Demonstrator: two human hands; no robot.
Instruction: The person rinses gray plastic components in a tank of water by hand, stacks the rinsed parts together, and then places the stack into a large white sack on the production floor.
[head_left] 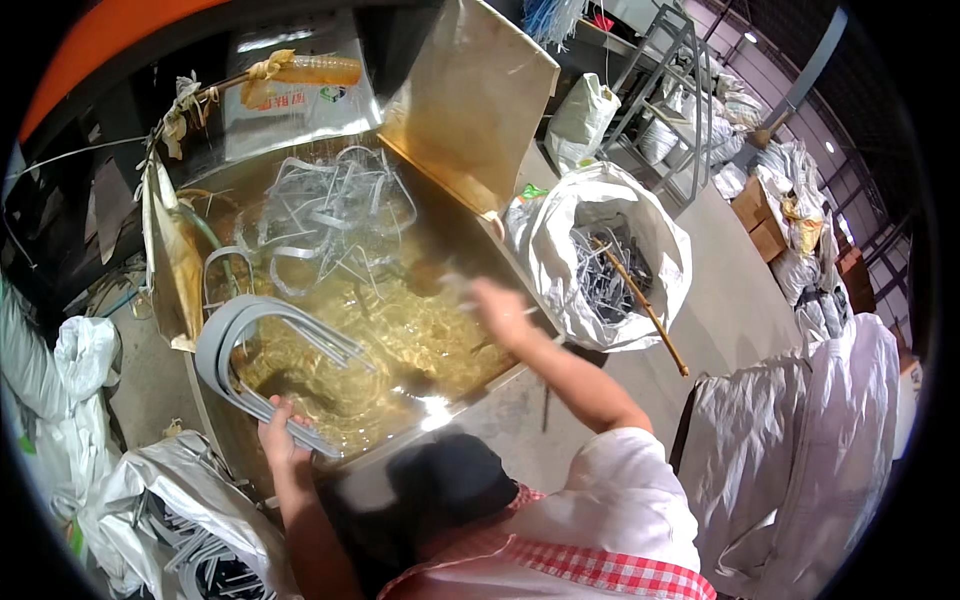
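Nearest me, the left hand (278,432) grips a stack of grey U-shaped plastic strips (240,345) at the tank's near rim, fingers wrapped round them. Further in, the right hand (497,308) hovers blurred over the yellowish water (400,330) — whether its fingers are spread, I cannot tell. Beyond stands a white sack (560,230) of grey strips.

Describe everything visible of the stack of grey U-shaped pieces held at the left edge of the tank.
The stack of grey U-shaped pieces is several matching flat strips, plastic by their look, nested into one curved bundle. The bend arcs outward over the tank's left rim; the straight legs run right over the murky yellowish water. The left hand grips the lower leg. Whether the tips are in the water cannot be told.
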